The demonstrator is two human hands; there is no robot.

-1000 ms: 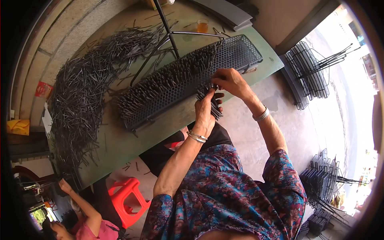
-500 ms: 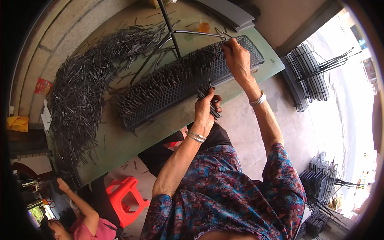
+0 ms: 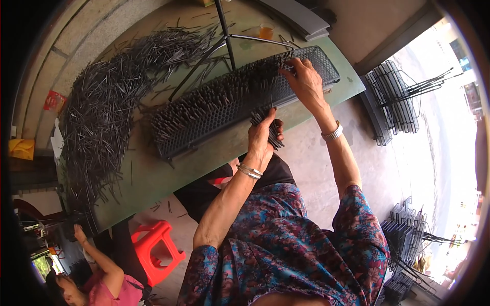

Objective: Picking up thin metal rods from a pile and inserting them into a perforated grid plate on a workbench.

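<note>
A long black perforated panel (image 3: 224, 113) lies slantwise across the green table, with many short dark sticks (image 3: 204, 99) standing upright in its holes. My left hand (image 3: 261, 136) is closed round a bundle of the same dark sticks (image 3: 274, 133), just off the panel's near edge. Over the right part of the panel is my right hand (image 3: 308, 84), its thumb and fingers curled at the end of the rows of sticks. Whatever lies between those fingertips is too small to make out. Bare holes show along the panel's near side and right end.
A big heap of loose dark sticks (image 3: 104, 109) covers the table's left. Behind the panel stands a black metal rod frame (image 3: 228, 38) beside a cup of amber liquid (image 3: 266, 31). A red stool (image 3: 159, 250) and another person (image 3: 109, 275) are at lower left; wire racks (image 3: 393, 97) stand right.
My right hand has shifted slightly down, its fingertips drawn a little apart from the sticks. The left hand keeps its bundle in nearly the same place. The whole view has shifted slightly.
</note>
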